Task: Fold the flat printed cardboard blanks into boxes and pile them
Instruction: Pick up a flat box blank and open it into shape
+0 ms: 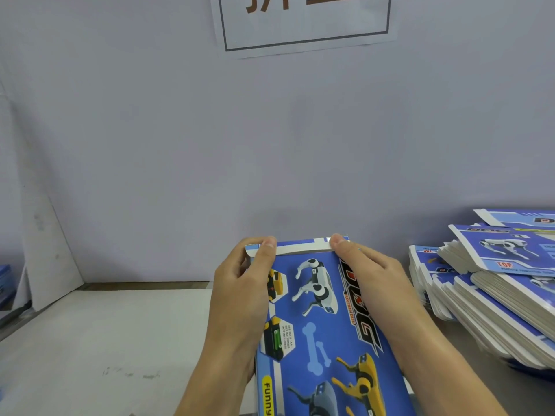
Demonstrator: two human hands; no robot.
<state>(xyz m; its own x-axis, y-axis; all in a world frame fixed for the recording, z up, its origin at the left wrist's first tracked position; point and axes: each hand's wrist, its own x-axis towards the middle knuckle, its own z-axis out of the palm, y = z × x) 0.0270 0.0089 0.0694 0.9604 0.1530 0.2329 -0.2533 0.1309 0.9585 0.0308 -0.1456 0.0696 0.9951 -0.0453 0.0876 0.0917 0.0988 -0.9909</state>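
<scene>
Head view shows, nearest the wearer, one blue printed cardboard box blank with robot-dog pictures (318, 319) lying lengthwise on the pale grey worktable (105, 340), its near end running out of the bottom of the picture. Two bare hands lie along it. The left hand (240, 295) clasps its left edge, fingers curled round the side and a fingertip on the far end; the right hand (372, 274) lies flatter on the printed face, fingers reaching the same end. Both press on the narrow white end flap (303, 250), probably to crease or tuck it so that end closes. At the right, well apart from the hands, slumps one leaning pile of flat blue printed blanks (492, 298), too many to count, likely stock within easy reach. Beyond stands the plain grey wall (270, 130) with one white paper sign (303, 22).
</scene>
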